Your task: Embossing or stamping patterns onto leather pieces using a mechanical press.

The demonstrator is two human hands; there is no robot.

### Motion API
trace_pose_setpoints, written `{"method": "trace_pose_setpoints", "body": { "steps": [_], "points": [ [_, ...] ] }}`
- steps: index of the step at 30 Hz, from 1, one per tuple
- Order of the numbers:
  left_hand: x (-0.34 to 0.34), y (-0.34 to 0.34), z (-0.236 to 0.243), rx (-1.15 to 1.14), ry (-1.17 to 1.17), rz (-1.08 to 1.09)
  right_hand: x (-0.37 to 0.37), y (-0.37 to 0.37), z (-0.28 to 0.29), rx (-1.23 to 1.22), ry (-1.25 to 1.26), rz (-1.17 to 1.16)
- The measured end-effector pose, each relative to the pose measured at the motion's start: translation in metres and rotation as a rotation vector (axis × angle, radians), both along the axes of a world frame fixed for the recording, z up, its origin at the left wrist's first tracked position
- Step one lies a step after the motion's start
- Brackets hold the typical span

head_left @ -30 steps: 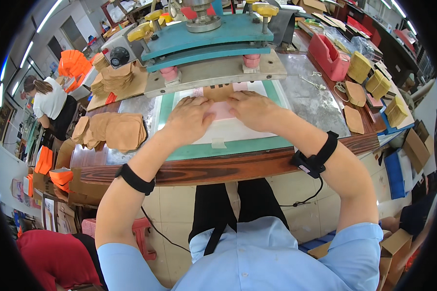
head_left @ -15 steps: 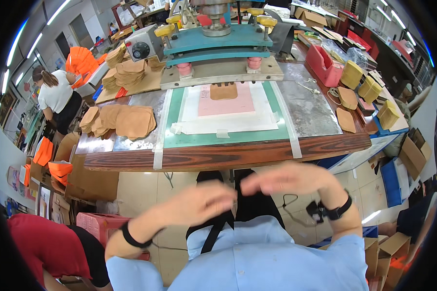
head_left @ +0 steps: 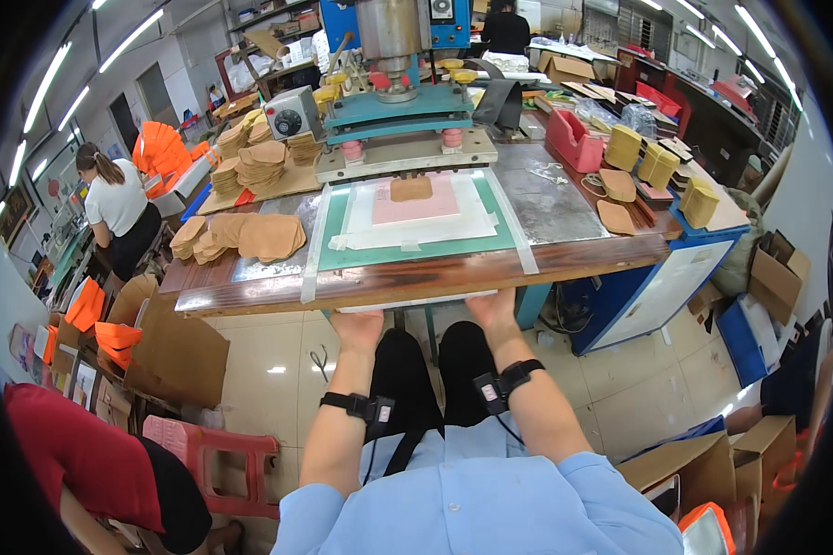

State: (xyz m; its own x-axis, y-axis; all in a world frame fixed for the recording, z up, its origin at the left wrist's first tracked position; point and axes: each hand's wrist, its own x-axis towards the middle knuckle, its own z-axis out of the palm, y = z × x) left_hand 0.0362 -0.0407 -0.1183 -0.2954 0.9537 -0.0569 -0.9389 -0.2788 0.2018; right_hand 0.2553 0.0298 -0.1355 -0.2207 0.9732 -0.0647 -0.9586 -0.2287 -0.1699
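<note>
- Left hand (head_left: 357, 324): moved off the pink sheet (head_left: 415, 211) to beneath the bench (head_left: 569, 262)'s front edge; fingers hidden, opening and grip cannot be told.
- Tan piece (head_left: 411, 190): on that sheet, mid-bench by the press (head_left: 398, 116); apparently placed, now untouched.
- White panel (head_left: 415, 302): under the front edge, between hands.
- Right hand (head_left: 496, 311): likewise relocated; grip cannot be told.
- Surface: tan stack (head_left: 273, 237), front-left corner; red holder (head_left: 574, 139), right side.
- Room: seated person (head_left: 113, 190), left; cardboard box (head_left: 779, 277), right.
</note>
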Motion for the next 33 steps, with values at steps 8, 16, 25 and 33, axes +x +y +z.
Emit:
{"method": "trace_pose_setpoints", "body": {
  "steps": [8,16,25,33],
  "points": [
    [-0.052,0.038,-0.066,0.359,-0.02,-0.296,-0.009,0.0,0.005,-0.065,0.028,-0.078],
    [-0.023,0.019,-0.021,0.0,0.124,-0.01,-0.004,-0.006,0.015,-0.071,0.033,-0.065],
    [-0.032,0.026,-0.039,-0.028,0.109,-0.007,-0.001,-0.001,0.003,-0.034,0.086,-0.026],
    [-0.035,0.023,-0.029,-0.023,0.207,0.0,-0.005,-0.002,0.01,-0.081,0.16,-0.035]
  ]
}}
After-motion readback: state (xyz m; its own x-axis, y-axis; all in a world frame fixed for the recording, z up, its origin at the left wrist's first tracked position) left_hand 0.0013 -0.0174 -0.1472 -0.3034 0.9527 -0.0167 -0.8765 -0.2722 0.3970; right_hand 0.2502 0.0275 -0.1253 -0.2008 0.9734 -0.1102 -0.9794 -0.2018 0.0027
